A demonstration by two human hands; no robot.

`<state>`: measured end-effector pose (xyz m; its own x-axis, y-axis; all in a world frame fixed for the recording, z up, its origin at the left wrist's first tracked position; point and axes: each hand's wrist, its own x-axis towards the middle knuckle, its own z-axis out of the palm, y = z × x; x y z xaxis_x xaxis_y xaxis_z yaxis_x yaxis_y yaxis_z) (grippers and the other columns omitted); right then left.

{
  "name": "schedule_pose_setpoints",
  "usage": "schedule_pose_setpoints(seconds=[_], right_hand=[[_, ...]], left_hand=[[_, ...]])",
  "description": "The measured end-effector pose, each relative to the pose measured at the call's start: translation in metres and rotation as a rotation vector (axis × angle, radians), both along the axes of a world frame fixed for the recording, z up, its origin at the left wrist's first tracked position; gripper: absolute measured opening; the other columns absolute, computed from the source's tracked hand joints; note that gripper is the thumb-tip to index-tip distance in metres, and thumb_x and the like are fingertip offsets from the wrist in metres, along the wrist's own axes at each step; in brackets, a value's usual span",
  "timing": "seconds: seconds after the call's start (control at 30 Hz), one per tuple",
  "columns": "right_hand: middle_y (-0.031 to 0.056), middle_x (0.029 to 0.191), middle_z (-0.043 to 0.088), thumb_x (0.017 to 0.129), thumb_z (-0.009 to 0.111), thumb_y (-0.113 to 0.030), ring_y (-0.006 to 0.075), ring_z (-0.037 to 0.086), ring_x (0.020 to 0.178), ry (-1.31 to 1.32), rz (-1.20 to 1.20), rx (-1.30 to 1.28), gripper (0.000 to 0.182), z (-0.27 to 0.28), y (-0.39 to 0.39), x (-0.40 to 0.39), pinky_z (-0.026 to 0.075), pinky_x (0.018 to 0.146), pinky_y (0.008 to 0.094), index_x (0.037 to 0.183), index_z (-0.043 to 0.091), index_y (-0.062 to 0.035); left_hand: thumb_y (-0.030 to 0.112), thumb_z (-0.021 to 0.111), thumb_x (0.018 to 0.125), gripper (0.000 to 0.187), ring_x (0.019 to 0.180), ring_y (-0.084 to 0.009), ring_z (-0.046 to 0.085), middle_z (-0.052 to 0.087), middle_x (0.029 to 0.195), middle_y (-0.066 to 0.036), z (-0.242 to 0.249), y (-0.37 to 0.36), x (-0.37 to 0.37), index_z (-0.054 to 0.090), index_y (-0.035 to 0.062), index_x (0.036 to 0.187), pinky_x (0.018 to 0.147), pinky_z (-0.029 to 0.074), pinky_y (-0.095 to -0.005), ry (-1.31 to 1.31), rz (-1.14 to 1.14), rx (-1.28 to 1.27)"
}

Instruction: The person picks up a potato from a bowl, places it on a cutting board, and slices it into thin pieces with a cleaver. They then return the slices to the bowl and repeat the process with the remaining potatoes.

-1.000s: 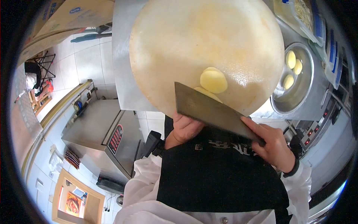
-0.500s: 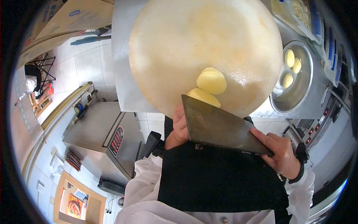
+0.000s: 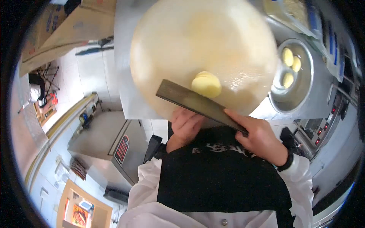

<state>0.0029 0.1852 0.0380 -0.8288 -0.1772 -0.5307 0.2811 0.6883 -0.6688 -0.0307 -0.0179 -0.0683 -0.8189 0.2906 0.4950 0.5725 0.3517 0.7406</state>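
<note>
My right hand (image 3: 262, 138) is closed round the handle end of a cleaver (image 3: 194, 100), its wide dark blade tilted over the near edge of a round chopping board (image 3: 167, 49). Close behind the blade, my left hand (image 3: 186, 123) has its fingers curled at the board's near edge. Whatever lies under those fingers is hidden. Just beyond the blade sit pale yellow potato slices (image 3: 206, 84), overlapping on the board. The blade covers part of the board beside them.
A metal basin (image 3: 292, 100) with several peeled potatoes (image 3: 288, 57) in water stands right of the board on the steel table (image 3: 127, 76). Plastic tubs (image 3: 289, 17) are at the back right. Cardboard boxes (image 3: 87, 26) and a steel cabinet (image 3: 95, 133) stand at the left.
The cleaver has moved left and away from me, its blade turned more edge-on. My right hand came along. The nearer potato piece is now out of sight behind the blade. The view shifted slightly.
</note>
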Motion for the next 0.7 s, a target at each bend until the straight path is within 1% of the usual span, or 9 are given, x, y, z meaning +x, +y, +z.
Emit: schedule_pose_setpoints(seconds=[0.07,0.13,0.17,0.23,0.27,0.4,0.47,0.6,0.7], right_hand=[[0.016,0.072,0.058,0.071,0.061,-0.007,0.0322,0.058,0.061,0.148,-0.062,0.002,0.056,-0.003,0.002,0.001,0.049,0.056,0.04,0.126,0.049,-0.0115],[0.0113,0.064,0.056,0.079,0.055,-0.007,0.0187,0.056,0.052,-0.085,-0.354,-0.187,0.026,-0.001,0.006,-0.002,0.046,0.051,0.031,0.104,0.056,0.0001],[0.0113,0.064,0.056,0.079,0.055,-0.007,0.0187,0.056,0.052,-0.058,-0.372,-0.17,0.026,-0.002,0.012,0.006,0.046,0.051,0.031,0.104,0.056,0.0001],[0.005,0.056,0.05,0.082,0.052,-0.008,0.0109,0.05,0.046,-0.321,-0.842,-0.428,0.011,-0.005,0.023,0.023,0.04,0.043,0.026,0.085,0.055,0.0019],[0.0029,0.053,0.049,0.082,0.051,-0.009,0.0101,0.046,0.042,-0.268,-0.969,-0.426,0.011,0.002,0.029,0.032,0.038,0.039,0.0243,0.076,0.054,0.0001],[0.0014,0.051,0.047,0.084,0.049,-0.008,0.0097,0.043,0.037,-0.099,-1.218,-0.303,0.012,-0.016,0.081,0.092,0.038,0.037,0.0239,0.073,0.049,-0.0043],[0.0014,0.051,0.046,0.085,0.048,-0.008,0.0088,0.042,0.036,-0.003,-1.258,-0.314,0.014,-0.013,0.094,0.108,0.037,0.036,0.0238,0.071,0.048,-0.0045],[0.0018,0.053,0.047,0.085,0.047,-0.008,0.0081,0.042,0.037,0.024,-1.249,-0.369,0.015,0.001,0.09,0.125,0.037,0.037,0.0227,0.071,0.046,-0.0045],[0.001,0.055,0.048,0.087,0.047,-0.008,0.0065,0.043,0.039,0.002,-1.035,-0.338,0.015,0.008,0.078,0.123,0.037,0.038,0.0221,0.072,0.048,-0.0041]], left_hand=[[0.0,0.071,0.06,0.017,0.085,-0.0235,0.061,0.064,0.084,-0.006,0.007,0.007,-0.005,0.066,0.0069,0.074,0.076,0.048,-0.0358,-0.006,-0.02,-0.011],[0.001,0.071,0.066,0.016,0.085,-0.0222,0.06,0.065,0.087,-0.007,0.012,0.011,-0.013,0.066,0.0058,0.08,0.073,0.047,-0.0332,-0.061,-0.035,-0.002],[0.001,0.071,0.066,0.016,0.085,-0.0222,0.06,0.065,0.087,-0.007,0.018,0.012,-0.018,0.066,0.0058,0.08,0.073,0.047,-0.0332,-0.038,-0.054,0.019],[0.001,0.07,0.07,0.017,0.084,-0.0227,0.059,0.064,0.09,-0.006,0.031,0.012,-0.024,0.065,0.005,0.085,0.075,0.045,-0.0328,-0.083,-0.025,-0.155],[0.001,0.07,0.07,0.017,0.084,-0.0227,0.059,0.064,0.09,-0.006,0.033,0.015,-0.026,0.065,0.005,0.085,0.075,0.045,-0.0328,-0.07,-0.029,-0.152],[0.005,0.072,0.069,0.02,0.091,-0.0247,0.056,0.062,0.096,-0.007,0.031,0.028,-0.042,0.065,0.0061,0.088,0.082,0.042,-0.0357,-0.121,-0.128,-0.166],[0.008,0.074,0.068,0.025,0.095,-0.026,0.054,0.06,0.101,-0.008,0.032,0.036,-0.046,0.064,0.007,0.091,0.085,0.041,-0.0366,-0.162,-0.185,-0.176],[0.014,0.078,0.062,0.049,0.109,-0.0288,0.045,0.052,0.116,-0.009,0.038,0.038,-0.049,0.06,0.0098,0.107,0.094,0.037,-0.0379,-0.338,-0.182,-0.224],[0.015,0.08,0.059,0.057,0.112,-0.0297,0.044,0.051,0.119,-0.01,0.033,0.029,-0.043,0.058,0.0101,0.112,0.096,0.035,-0.039,-0.399,-0.25,-0.264]])
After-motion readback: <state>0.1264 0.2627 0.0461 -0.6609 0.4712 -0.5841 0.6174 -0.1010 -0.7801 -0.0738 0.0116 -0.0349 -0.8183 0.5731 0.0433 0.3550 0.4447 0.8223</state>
